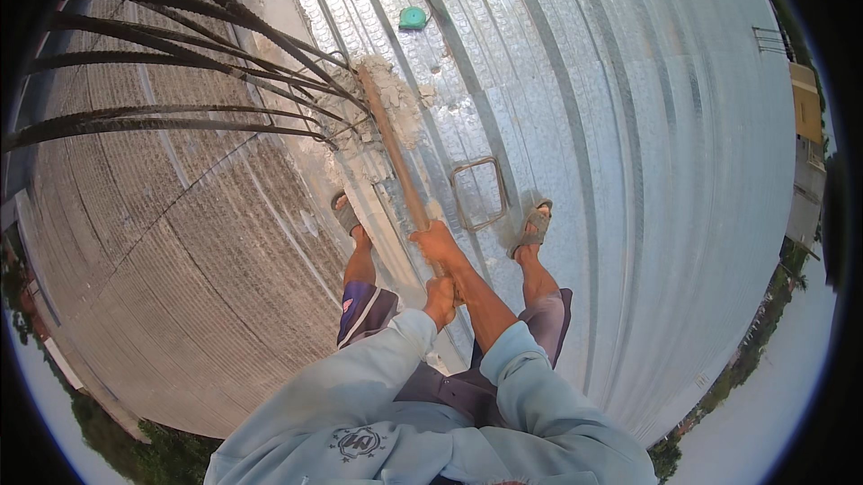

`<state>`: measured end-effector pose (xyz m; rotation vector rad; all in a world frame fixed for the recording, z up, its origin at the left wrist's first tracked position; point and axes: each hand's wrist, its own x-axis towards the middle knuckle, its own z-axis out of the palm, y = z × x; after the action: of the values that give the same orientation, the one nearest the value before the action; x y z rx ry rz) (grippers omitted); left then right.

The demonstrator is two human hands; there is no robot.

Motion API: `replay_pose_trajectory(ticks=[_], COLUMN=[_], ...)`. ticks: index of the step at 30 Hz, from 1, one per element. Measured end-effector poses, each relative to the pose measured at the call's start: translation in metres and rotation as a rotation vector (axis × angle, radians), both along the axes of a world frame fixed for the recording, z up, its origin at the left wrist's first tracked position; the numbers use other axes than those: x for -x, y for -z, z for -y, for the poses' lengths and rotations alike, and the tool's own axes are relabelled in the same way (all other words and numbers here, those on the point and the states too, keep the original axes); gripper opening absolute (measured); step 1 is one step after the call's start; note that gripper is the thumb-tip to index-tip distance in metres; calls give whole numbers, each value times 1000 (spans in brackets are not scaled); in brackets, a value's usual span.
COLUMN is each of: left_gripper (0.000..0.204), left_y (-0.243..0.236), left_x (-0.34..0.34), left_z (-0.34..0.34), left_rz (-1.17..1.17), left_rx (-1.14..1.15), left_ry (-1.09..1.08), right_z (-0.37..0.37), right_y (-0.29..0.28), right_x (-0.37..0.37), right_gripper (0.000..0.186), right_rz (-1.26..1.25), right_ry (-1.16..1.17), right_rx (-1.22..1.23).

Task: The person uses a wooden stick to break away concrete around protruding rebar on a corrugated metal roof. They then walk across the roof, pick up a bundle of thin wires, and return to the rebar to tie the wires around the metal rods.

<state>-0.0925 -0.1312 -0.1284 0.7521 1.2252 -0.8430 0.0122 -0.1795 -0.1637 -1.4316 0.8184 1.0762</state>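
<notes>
Right hand (438, 247) and left hand (440, 301) are both clamped around a long, straight brown bar (395, 157), hiding its near end; its far end lies at crumbled grey concrete (403, 103), beside dark ribbed steel rods (180, 55) fading into the rim.

Fingers (440, 294) around brown pole (394, 149), rubble (407, 107), rusty rods (184, 55)

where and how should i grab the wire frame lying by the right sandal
Probably from above, pinching the middle of its far side: the frame looks to lie flat, a thin open loop, and the right sandal sits beside its near right corner.
</notes>
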Motion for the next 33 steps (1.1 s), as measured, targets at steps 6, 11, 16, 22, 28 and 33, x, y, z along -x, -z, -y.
replay_pose_trajectory(ticks=[6,11,16,22,28,33], left_gripper=[3,13,15,45,63,63], left_y=[-74,-115,-104,-145,-148,-148], left_x=[-75,-113,-114,-145,-159,-180], left_z=[0,-5,-3,8,-10,-13], left_rz=[-78,-84,-90,-179,-92,-303], left_rx=[32,114,125,62,184,8], left_ry=[11,38,52,-102,-106,-94], right_z=[24,32,39,61,29,17], right_y=[-61,-73,-88,-90,-147,-128], right_x=[-41,-61,-46,-23,-63,-68], right_gripper=[41,45,50,56,57,60], right_rz=[-222,-281,-278,-418,-311,-299], right_ry=[292,304,438,433,275,256], right_rx=[-385,-535,-568,-587,-219,-139])
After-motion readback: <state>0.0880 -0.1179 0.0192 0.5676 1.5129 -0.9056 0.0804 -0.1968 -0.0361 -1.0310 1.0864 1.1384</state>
